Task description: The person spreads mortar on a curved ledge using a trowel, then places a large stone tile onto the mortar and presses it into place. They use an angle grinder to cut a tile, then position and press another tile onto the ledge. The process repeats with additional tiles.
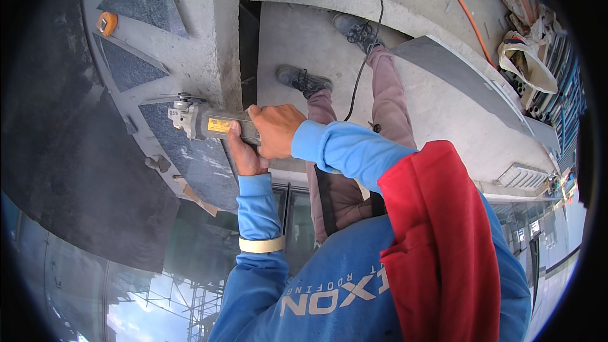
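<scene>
An angle grinder [201,121] with a grey body and a yellow label lies across both my hands, its metal head pointing left. Its thin disc shows nearly edge-on, above a dark grey stone slab [197,159]. My right hand [278,129] is wrapped round the rear of the grinder's body. Just below it, my left hand [246,152] grips the same body from underneath, thumb along the side and fingers mostly hidden. Whether the disc touches the slab I cannot tell.
Triangular dark slab pieces [147,0] and an orange tape measure [107,23] lie on the concrete ledge [201,31]. A black cable [363,69] runs past my feet. At right are a long grey slab [459,79], an orange hose [468,16] and a white bag [531,69].
</scene>
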Tool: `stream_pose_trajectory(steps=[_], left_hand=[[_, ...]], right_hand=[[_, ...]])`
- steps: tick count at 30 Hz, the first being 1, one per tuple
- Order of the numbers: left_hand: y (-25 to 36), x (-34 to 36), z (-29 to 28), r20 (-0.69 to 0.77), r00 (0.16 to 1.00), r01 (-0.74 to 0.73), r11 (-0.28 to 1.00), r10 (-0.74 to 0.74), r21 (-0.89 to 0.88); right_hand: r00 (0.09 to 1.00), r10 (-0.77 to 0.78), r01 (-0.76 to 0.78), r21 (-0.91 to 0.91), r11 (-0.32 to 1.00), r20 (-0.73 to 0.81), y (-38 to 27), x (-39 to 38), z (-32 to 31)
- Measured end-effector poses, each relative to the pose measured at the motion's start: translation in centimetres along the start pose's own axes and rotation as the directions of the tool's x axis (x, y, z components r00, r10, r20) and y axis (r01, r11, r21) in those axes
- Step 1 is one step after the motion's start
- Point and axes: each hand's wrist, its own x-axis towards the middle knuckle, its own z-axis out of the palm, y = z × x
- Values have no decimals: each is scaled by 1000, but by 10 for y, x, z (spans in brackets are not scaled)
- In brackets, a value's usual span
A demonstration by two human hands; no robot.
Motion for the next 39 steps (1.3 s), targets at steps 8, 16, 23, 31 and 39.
stream_pose_trajectory(steps=[8,16,23,31,39], left_hand=[[-3,-2,-1,-5,1000,-4,999,5,46],[-12,-5,4,-23,1000,-6,1000,6,-7],[6,-46,33,118,991,-32,974,60,-223],[104,-94,-11,71,983,-127,912,167,-389],[171,-127,-4,199,933,-199,892,299,-405]], right_hand=[[1000,4,-4,4,1000,13,6,-2,4],[1000,2,-1,-21,1000,20,9,-8,3],[994,-39,19,-190,982,-104,-44,-58,-31],[974,-163,92,-381,920,-157,-157,-72,-4],[922,-213,28,-490,871,-324,-231,-93,5]])
